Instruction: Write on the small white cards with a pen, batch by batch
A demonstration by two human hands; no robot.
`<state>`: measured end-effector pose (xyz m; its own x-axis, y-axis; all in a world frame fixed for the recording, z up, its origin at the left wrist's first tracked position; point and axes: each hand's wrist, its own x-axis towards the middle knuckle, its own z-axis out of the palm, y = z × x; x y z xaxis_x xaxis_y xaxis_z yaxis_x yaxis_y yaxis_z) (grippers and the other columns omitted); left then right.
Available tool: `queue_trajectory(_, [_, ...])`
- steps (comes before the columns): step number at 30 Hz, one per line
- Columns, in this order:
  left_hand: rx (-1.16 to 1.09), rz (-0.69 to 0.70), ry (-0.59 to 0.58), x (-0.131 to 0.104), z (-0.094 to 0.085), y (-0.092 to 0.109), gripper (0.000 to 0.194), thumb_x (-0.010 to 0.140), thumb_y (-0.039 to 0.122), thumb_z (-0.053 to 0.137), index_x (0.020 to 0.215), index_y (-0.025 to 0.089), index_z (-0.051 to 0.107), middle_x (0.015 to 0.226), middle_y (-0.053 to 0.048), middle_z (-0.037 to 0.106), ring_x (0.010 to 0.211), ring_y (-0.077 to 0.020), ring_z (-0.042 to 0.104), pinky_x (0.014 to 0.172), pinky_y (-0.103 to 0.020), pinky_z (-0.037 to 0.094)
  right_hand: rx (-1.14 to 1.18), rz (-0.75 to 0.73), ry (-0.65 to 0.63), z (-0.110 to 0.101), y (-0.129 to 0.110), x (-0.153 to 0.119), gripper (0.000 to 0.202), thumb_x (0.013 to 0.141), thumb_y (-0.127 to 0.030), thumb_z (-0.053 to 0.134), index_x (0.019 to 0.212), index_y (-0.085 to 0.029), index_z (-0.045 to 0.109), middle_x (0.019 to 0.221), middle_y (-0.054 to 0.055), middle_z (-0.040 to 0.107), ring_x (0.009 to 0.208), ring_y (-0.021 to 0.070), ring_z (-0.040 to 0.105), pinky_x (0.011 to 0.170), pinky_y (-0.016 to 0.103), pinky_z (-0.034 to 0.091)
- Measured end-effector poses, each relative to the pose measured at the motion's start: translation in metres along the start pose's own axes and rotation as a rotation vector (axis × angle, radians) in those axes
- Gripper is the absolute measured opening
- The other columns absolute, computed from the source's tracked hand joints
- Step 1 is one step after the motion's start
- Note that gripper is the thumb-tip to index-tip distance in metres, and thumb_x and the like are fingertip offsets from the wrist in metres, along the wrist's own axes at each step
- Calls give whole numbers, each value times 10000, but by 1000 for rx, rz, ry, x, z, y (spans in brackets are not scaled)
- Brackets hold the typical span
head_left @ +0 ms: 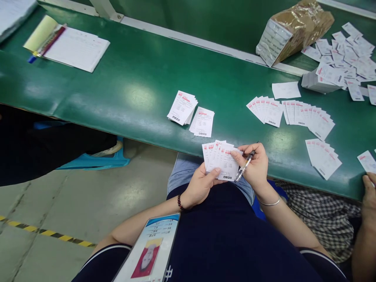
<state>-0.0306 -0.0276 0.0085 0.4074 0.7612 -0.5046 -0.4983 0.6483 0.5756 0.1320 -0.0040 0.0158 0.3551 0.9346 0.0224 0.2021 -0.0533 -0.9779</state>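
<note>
Near the centre bottom of the frame, a person's two hands hold a fan of white printed cards. The left hand pinches its lower left edge, thumb in front. The right hand grips a clear pen in bent fingers, its thumb against the fan's upper right.

At upper right lies a brown taped parcel; its left end shows white printed material, but its contents cannot be told. At lower left, a badge holder contains an identity card with a photo.

The surface is a long, glossy green workbench. Two small card piles lie side by side at centre. At right are three spread fans, a white slip, a thick card stack and a loose card heap. A notepad with a dark red pen sits at upper left.

At the right edge, another person's hand touches a card. At left, a blue plastic stool stands on the grey floor, crossed by yellow-and-black tape.
</note>
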Motion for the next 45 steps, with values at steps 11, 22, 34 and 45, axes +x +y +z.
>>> queue_trajectory(11, [-18,17,-20,2,-1,2,514,809,421,725,1260,235,564,1230,-82,668,1096,-282,647,933,-512,538,40,-34,42,-1,5,1,412,678,-377,819,768,-236,443,768,-24,645,665,126,601,598,278,496])
queue_trajectory(22, [7,9,51,4,-1,3,439,784,422,748,1149,211,626,1184,-72,686,1052,-262,661,874,-453,569,37,-37,63,-2,6,1,398,689,-372,810,773,-240,443,775,-20,638,671,129,598,603,275,491])
queue_trajectory(34, [54,1,54,4,-2,2,560,716,327,817,1217,223,593,1209,-81,677,1084,-271,651,829,-378,591,43,-38,78,0,5,0,401,682,-360,816,771,-239,444,771,-20,635,673,125,594,611,271,483])
queue_trajectory(45, [69,-9,41,2,-1,4,489,726,336,804,1160,203,621,1199,-90,682,1085,-297,651,868,-450,580,79,39,20,-5,6,4,449,640,-391,843,767,-240,439,758,-29,649,629,119,590,573,267,492])
